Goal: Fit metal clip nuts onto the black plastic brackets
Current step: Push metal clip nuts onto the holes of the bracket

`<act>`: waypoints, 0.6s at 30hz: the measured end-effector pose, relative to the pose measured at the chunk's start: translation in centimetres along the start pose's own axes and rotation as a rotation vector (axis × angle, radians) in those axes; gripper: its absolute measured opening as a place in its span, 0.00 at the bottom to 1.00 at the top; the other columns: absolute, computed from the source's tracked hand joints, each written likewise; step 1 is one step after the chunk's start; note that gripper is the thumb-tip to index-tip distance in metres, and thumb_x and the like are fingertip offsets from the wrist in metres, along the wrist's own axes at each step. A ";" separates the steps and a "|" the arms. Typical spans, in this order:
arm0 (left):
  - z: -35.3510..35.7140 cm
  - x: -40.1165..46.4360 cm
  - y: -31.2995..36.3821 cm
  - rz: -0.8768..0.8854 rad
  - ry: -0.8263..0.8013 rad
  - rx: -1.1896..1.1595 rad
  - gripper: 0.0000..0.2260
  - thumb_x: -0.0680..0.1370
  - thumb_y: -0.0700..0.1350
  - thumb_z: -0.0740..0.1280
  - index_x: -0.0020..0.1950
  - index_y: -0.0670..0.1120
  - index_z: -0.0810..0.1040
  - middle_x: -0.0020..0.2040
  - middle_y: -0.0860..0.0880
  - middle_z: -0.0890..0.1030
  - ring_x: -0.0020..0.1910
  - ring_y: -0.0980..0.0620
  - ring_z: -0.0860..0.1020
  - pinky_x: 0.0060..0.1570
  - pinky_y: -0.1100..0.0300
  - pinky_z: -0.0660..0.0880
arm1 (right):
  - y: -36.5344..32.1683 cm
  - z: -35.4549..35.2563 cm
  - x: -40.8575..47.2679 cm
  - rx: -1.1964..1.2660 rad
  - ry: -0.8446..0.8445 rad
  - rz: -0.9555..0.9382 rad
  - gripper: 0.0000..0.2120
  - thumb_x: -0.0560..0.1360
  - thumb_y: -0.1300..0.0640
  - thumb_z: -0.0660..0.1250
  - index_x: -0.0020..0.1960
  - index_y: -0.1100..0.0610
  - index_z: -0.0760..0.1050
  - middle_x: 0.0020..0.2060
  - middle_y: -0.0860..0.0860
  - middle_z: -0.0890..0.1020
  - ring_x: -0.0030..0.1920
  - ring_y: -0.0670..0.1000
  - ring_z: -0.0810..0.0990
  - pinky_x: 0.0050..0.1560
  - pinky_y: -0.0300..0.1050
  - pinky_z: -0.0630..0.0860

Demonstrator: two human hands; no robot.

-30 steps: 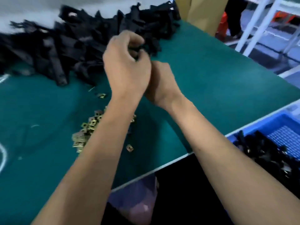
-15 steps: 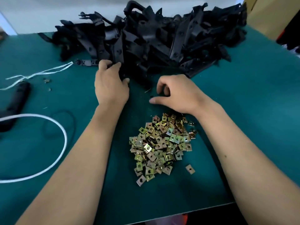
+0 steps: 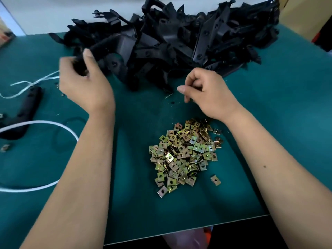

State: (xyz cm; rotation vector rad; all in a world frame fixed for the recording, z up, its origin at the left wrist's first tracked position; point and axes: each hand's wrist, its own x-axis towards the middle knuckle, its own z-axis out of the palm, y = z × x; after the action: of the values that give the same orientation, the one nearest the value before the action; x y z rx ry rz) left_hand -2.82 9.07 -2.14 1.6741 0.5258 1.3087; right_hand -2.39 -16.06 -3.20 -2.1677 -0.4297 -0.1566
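A big heap of black plastic brackets (image 3: 179, 40) fills the far side of the green table. My left hand (image 3: 84, 85) grips the end of one black bracket (image 3: 111, 49) at the heap's left edge, thumb on top. My right hand (image 3: 206, 92) hovers just in front of the heap with fingers loosely curled and nothing visible between them. A pile of yellowish metal clip nuts (image 3: 183, 155) lies on the mat below my right wrist, with one stray nut (image 3: 215, 180) to its right.
A lone black bracket (image 3: 23, 112) lies at the left, with white cord (image 3: 45, 126) looped around it and a stray nut (image 3: 5, 147) near the edge. The table's front edge (image 3: 179, 230) runs below the nut pile. A tan box (image 3: 305, 13) stands at the far right.
Both hands came apart and moved from the right part of the table back to the heap. My left hand has closed on a bracket and pulled it leftward; my right hand stayed near the heap's front.
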 end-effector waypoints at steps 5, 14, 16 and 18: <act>-0.8 1.5 1.6 0.033 0.225 -0.336 0.10 0.82 0.41 0.67 0.41 0.49 0.72 0.35 0.57 0.77 0.31 0.67 0.73 0.38 0.70 0.73 | -0.5 0.6 -0.1 -0.003 -0.082 0.031 0.13 0.83 0.48 0.65 0.44 0.54 0.73 0.29 0.50 0.83 0.26 0.45 0.75 0.34 0.40 0.70; 0.7 -0.9 3.4 -0.560 -0.342 -0.634 0.11 0.85 0.41 0.63 0.44 0.44 0.67 0.31 0.46 0.79 0.28 0.46 0.79 0.26 0.59 0.73 | -0.8 1.0 0.1 0.099 0.062 0.018 0.12 0.83 0.51 0.67 0.47 0.54 0.86 0.28 0.38 0.78 0.31 0.41 0.76 0.36 0.35 0.69; 1.5 -3.3 4.2 -0.585 -0.380 -0.629 0.09 0.85 0.39 0.63 0.46 0.42 0.67 0.34 0.43 0.80 0.27 0.44 0.81 0.26 0.58 0.76 | -0.5 0.7 0.2 0.379 0.162 0.140 0.10 0.82 0.53 0.68 0.48 0.55 0.86 0.24 0.41 0.70 0.25 0.41 0.65 0.29 0.37 0.61; 1.9 -5.4 5.0 -0.634 -0.394 -0.683 0.09 0.85 0.39 0.62 0.46 0.42 0.66 0.37 0.41 0.81 0.28 0.43 0.82 0.28 0.58 0.79 | -0.3 0.2 0.4 0.582 0.219 0.252 0.07 0.81 0.58 0.69 0.49 0.57 0.86 0.28 0.47 0.71 0.26 0.44 0.63 0.27 0.38 0.58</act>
State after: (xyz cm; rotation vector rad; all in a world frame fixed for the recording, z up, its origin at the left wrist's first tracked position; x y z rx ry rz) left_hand -3.92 1.66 -0.83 1.0205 0.2826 0.5675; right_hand -2.16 -15.67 -3.03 -1.5910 -0.0572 -0.1092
